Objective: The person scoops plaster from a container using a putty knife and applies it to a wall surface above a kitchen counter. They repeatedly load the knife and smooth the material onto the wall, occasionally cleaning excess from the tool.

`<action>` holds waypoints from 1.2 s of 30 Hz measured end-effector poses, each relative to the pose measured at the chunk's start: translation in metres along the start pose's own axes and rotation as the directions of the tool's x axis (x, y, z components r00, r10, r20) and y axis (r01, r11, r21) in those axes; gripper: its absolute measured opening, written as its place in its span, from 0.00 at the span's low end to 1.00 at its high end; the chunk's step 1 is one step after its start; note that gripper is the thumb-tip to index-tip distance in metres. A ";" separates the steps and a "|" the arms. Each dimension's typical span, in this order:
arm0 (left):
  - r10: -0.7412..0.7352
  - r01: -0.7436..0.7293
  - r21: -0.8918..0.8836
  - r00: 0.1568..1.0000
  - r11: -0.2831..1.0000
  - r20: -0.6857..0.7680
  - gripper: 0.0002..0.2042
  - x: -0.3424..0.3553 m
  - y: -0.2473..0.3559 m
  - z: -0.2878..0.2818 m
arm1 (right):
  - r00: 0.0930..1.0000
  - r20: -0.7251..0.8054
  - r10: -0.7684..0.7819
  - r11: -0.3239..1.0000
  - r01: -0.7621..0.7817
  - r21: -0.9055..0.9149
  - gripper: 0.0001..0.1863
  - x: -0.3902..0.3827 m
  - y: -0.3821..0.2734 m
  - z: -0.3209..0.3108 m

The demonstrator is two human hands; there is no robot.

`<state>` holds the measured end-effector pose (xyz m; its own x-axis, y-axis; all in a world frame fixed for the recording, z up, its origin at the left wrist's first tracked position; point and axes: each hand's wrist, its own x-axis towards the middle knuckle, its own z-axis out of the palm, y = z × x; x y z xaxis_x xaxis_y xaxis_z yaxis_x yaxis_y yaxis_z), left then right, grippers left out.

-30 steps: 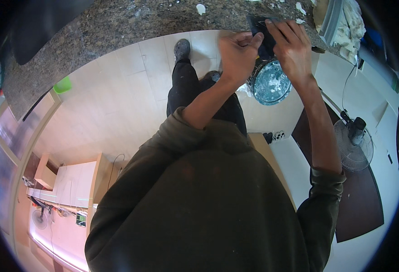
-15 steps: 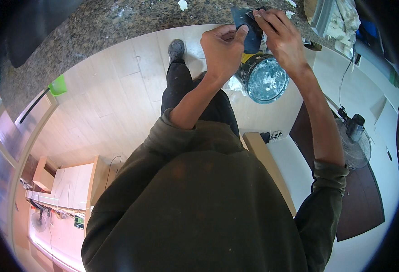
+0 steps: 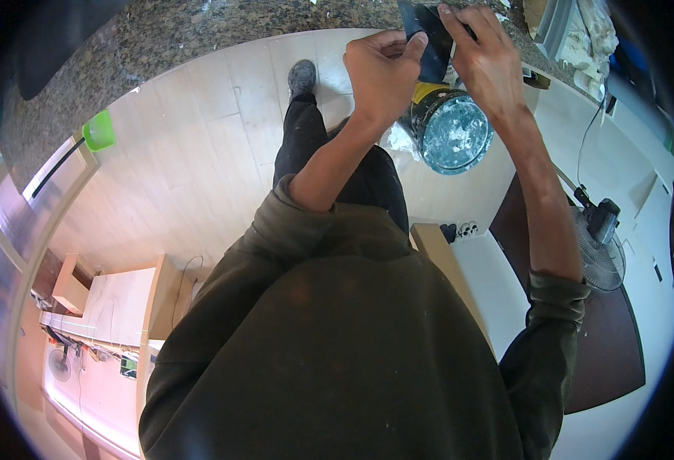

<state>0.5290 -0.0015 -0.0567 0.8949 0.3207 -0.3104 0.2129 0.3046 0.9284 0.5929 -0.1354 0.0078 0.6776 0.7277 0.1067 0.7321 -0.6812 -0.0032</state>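
My left hand [image 3: 383, 75] is closed on a thin, dark, flat sheet [image 3: 432, 55], pinching its left side between thumb and fingers. The sheet is held up above the counter's near edge; its exact kind does not show. Close to its right edge, my right hand [image 3: 488, 65] has its fingers bent together. A dark bit shows between those fingers, mostly hidden, and I cannot make out what it is. Below and between the hands stands a dark bucket [image 3: 427, 115] with a white-smeared lid [image 3: 456, 135] and a yellow patch on its side.
A speckled stone counter [image 3: 222, 29] curves across the far side, with white residue on it. White-crusted material [image 3: 588, 42] lies at the far right. A standing fan [image 3: 602, 238] is to the right, a green dustpan [image 3: 98, 131] to the left, and a wooden box-like unit [image 3: 122, 299] lower left.
Both hands have shifted slightly right in the picture. The right fingers have moved from over the sheet's upper part to its right edge, and more of the sheet shows.
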 end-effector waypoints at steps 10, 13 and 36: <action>-0.057 0.068 -0.082 0.990 0.994 0.129 0.11 0.008 -0.005 -0.009 | 0.997 0.072 0.011 1.000 -0.011 0.004 0.31 0.006 -0.029 -0.011; -0.087 0.094 -0.081 0.992 0.992 0.095 0.12 0.005 0.003 -0.007 | 0.998 0.056 0.011 1.000 -0.010 -0.024 0.31 0.000 -0.031 -0.005; -0.050 0.066 -0.135 0.992 0.989 0.119 0.07 0.009 -0.013 -0.009 | 0.996 0.089 0.023 0.953 0.005 -0.303 0.23 0.027 -0.040 -0.003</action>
<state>0.5305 0.0060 -0.0732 0.9234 0.1964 -0.3297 0.2164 0.4429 0.8701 0.5817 -0.0886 0.0135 0.6975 0.7164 0.0179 0.6800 -0.6696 0.2987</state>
